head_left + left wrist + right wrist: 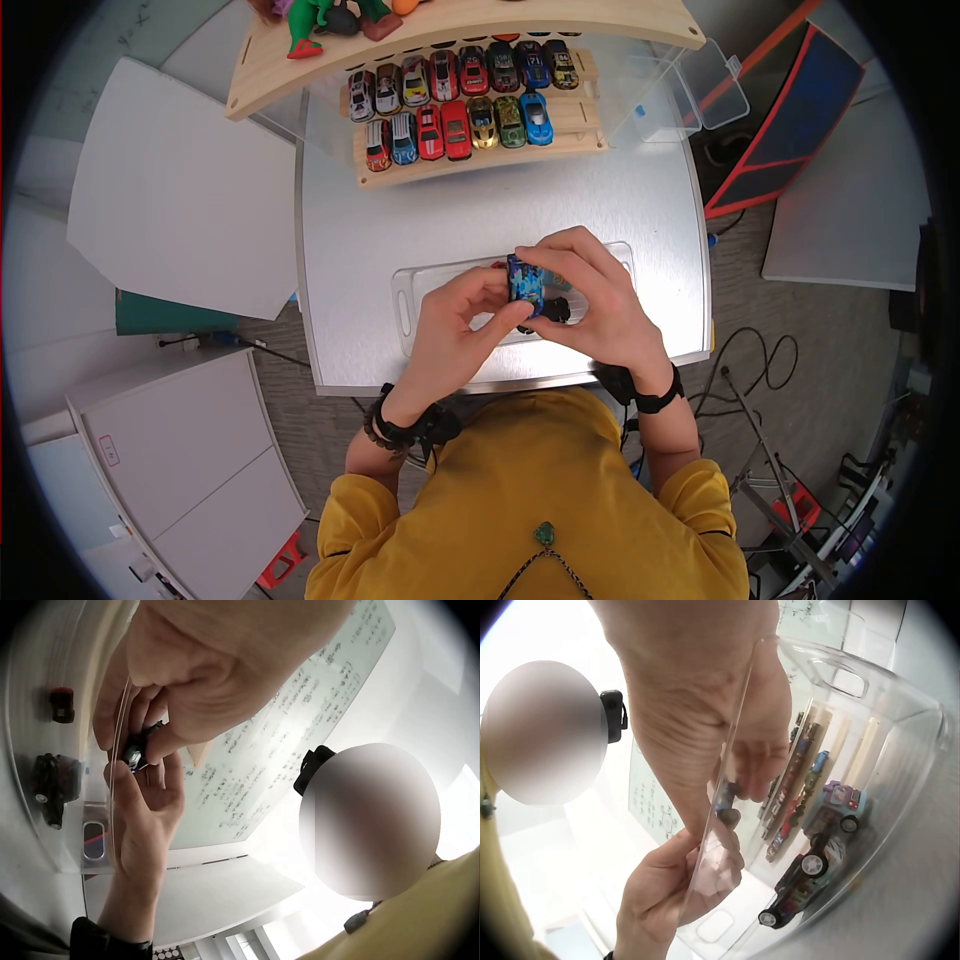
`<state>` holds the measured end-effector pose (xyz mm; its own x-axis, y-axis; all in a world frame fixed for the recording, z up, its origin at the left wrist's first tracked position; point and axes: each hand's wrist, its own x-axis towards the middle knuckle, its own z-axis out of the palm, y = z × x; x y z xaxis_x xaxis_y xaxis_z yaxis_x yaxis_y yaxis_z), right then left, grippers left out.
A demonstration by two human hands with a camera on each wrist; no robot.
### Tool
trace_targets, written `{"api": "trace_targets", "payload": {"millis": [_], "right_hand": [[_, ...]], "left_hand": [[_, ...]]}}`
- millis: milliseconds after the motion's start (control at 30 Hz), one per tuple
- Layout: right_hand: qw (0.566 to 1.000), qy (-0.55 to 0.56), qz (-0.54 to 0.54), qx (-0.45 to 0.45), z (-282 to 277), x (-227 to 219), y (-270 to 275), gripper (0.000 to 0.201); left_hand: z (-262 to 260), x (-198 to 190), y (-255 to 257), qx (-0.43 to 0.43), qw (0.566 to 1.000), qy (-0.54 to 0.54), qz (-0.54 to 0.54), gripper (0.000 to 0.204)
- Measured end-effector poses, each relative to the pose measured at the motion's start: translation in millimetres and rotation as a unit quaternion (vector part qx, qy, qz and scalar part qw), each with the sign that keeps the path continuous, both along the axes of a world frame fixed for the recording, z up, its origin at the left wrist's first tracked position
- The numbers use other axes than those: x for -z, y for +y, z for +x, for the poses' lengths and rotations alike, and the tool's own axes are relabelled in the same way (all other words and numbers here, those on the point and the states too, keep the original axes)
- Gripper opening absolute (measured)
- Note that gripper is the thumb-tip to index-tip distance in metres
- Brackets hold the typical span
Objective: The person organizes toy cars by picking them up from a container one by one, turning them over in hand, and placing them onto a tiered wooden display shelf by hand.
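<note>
A blue patterned toy car (525,283) is held up between both hands, over a clear plastic bin (403,305). My left hand (462,318) grips its left side, with the thumb at the car's near end. From the other side my right hand (598,308) pinches it, index finger at the far end and thumb at the near end. Inside the bin, the right wrist view shows a black toy car (784,898) leaning close to a purple and teal one (846,796). A small red and black car (62,705) appears in the left wrist view.
Beyond the bin, a wooden tiered rack (375,178) carries two visible rows of toy cars beneath a wooden shelf (480,28) with figures on top. The silvery table (340,230) ends just before the person's yellow shirt (540,480). A clear container (722,85) stands at back right.
</note>
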<state>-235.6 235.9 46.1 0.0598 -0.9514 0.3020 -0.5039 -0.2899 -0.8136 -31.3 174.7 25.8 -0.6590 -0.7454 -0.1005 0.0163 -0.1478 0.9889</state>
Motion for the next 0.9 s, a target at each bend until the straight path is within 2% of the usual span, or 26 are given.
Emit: {"api": "trace_targets", "payload": {"millis": [167, 233, 333, 567, 733, 900], "right_hand": [[1.000, 0.000, 0.000, 0.002, 0, 1, 1, 0.071], [1.000, -0.005, 0.001, 0.003, 0, 2, 1, 0.072], [1.000, -0.016, 0.001, -0.004, 0, 3, 0, 0.072], [0.999, -0.025, 0.021, -0.006, -1, 1, 1, 0.073], [0.999, -0.020, 0.042, 0.002, 1, -1, 3, 0.074], [1.000, -0.010, 0.015, 0.000, 1, 1, 2, 0.074]], "left_hand": [[-1, 0, 1, 0.003, 1.000, 0.002, 0.000, 0.036], [-1, -6, 3, -0.024, 0.999, 0.011, 0.025, 0.049], [-1, -10, 0, -0.005, 1.000, -0.005, 0.025, 0.058], [1, -3, 0, -0.003, 1.000, 0.003, 0.004, 0.056], [-1, -1, 0, -0.014, 1.000, 0.022, 0.001, 0.046], [0, 1, -1, -0.012, 1.000, 0.023, 0.008, 0.034]]}}
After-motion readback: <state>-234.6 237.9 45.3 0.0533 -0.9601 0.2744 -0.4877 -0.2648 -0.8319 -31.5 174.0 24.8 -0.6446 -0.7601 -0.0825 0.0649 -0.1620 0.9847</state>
